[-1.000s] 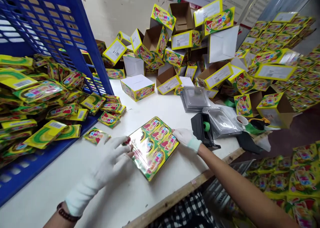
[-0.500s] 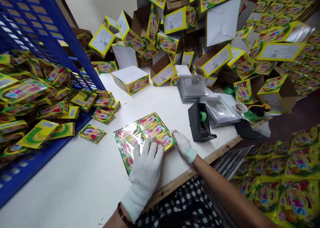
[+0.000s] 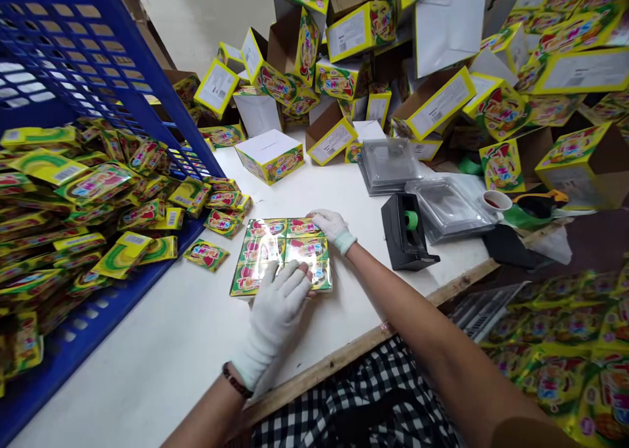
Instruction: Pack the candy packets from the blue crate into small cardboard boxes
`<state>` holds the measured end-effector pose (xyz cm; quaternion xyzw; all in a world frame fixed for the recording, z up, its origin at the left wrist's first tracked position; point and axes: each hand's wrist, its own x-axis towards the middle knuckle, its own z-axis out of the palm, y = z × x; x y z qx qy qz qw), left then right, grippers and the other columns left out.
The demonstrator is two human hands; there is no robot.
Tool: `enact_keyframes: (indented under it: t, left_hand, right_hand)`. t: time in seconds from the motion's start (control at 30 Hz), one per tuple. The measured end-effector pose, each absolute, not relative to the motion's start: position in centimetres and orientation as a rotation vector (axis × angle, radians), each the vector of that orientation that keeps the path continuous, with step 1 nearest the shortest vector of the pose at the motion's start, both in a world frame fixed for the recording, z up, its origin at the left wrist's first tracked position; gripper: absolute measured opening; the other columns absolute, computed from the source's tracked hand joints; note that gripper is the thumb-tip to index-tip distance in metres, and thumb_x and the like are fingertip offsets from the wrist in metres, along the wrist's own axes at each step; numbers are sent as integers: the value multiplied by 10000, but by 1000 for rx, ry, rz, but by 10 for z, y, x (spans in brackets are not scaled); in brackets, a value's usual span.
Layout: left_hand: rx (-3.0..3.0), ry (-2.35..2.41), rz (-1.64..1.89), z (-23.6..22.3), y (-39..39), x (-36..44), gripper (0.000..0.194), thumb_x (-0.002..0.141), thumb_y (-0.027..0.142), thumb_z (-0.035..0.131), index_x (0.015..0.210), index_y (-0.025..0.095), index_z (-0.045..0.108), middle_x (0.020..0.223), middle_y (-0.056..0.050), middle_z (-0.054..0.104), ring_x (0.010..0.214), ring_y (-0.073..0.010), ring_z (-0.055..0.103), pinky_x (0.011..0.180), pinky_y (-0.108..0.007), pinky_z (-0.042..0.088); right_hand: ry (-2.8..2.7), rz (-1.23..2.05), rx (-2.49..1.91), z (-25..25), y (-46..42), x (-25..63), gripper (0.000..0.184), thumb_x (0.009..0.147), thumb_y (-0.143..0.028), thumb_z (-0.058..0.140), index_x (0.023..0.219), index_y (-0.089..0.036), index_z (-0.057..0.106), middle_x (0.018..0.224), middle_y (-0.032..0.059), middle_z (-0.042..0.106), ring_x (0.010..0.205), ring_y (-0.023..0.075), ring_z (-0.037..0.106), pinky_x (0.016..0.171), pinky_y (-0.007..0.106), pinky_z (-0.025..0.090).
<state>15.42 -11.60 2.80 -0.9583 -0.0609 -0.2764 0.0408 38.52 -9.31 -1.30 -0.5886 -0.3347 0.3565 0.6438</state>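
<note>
A flat square box of small packs (image 3: 265, 248) lies on the white table, its rows of green, yellow and red packs under a shiny clear cover. My left hand (image 3: 280, 304), in a white glove, lies with fingers stretched over its front part. At the far right corner, my right hand (image 3: 333, 228), also gloved, has its fingers closed on the edge; its thumb is hidden. One loose small pack (image 3: 206, 255) lies on the table left of the box. Several more packs (image 3: 223, 222) sit stacked behind it.
A blue plastic crate (image 3: 142, 281) full of small packs stands at left. Open and closed cartons (image 3: 327, 140) pile up at the back. To the right are a black tape dispenser (image 3: 407, 238), clear plastic covers (image 3: 449, 205) and a cup (image 3: 496, 200). A wooden strip (image 3: 314, 369) edges the table.
My left hand has moved from the box's left edge onto its top. The box has turned so its sides sit squarer to me, and my right hand has shifted to the far right corner.
</note>
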Motion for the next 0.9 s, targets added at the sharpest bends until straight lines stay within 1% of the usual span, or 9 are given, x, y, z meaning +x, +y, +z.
enact_keyframes:
  t: [0.13, 0.23, 0.33, 0.4, 0.5, 0.57, 0.63, 0.77, 0.9]
  left_hand:
    - [-2930, -277, -936, 14, -149, 183, 182, 919, 174, 564, 1087, 158, 633, 1105, -92, 725, 1129, -297, 630, 1024, -552, 400]
    - [-2963, -347, -963, 13, -155, 194, 156, 897, 191, 573, 1037, 161, 635, 1129, -99, 717, 1156, -302, 620, 1023, -536, 406]
    - [-3030, -422, -951, 19, -153, 190, 118, 858, 177, 563, 955, 171, 629, 1137, -110, 710, 1170, -308, 614, 1022, -538, 405]
    - [-3083, -398, -960, 22, -151, 178, 132, 824, 169, 575, 948, 181, 618, 1151, -109, 708, 1177, -310, 613, 1037, -542, 395]
    - [-3147, -382, -1027, 24, -147, 152, 193, 796, 175, 599, 988, 193, 598, 1235, -117, 681, 1247, -325, 574, 1120, -594, 303]
    - [-3188, -442, -1052, 22, -147, 138, 157, 812, 192, 604, 968, 200, 584, 1283, -127, 656, 1306, -333, 529, 1161, -628, 223]
    - [-3193, -527, -1102, 17, -150, 132, 96, 844, 174, 588, 932, 209, 572, 1277, -119, 661, 1318, -312, 525, 1175, -628, 199]
    - [-3015, -582, -1347, 1, -158, 141, 173, 846, 77, 588, 939, 217, 547, 1173, -99, 710, 1210, -260, 617, 1144, -602, 291]
    - [-2897, -510, -1389, -12, -162, 148, 260, 813, 29, 613, 985, 212, 546, 1074, -104, 721, 1144, -257, 644, 1064, -572, 409]
  right_hand:
    - [-726, 822, -1356, -18, -95, 386, 266, 715, -391, 594, 821, -170, 697, 786, 14, 695, 746, 158, 628, 708, 269, 505]
    - [-718, 824, -1375, -13, -91, 388, 247, 718, -382, 590, 792, -172, 695, 762, 8, 692, 734, 154, 625, 696, 260, 502]
    - [-726, 811, -1400, -8, -94, 387, 228, 719, -369, 585, 749, -169, 691, 716, 7, 683, 719, 160, 623, 683, 264, 502]
    - [-733, 781, -1423, -8, -106, 384, 232, 732, -364, 573, 752, -168, 694, 722, 12, 687, 735, 169, 627, 697, 272, 504]
    - [-732, 712, -1456, -13, -140, 375, 282, 786, -390, 542, 838, -168, 709, 817, 29, 707, 817, 190, 634, 758, 292, 500]
    - [-765, 631, -1524, -14, -165, 369, 324, 840, -399, 501, 942, -171, 707, 911, 45, 714, 882, 205, 634, 801, 307, 494]
    - [-871, 480, -1663, -8, -182, 365, 337, 883, -350, 453, 1040, -168, 690, 1009, 73, 708, 959, 222, 630, 867, 328, 482]
    - [-1383, 125, -1908, 22, -180, 352, 359, 892, -222, 441, 1194, -165, 626, 1192, 134, 642, 1138, 270, 557, 1013, 400, 399]
    - [-1865, 22, -1921, 45, -162, 323, 394, 940, -308, 477, 1302, -175, 554, 1374, 159, 534, 1291, 332, 415, 1081, 510, 298]
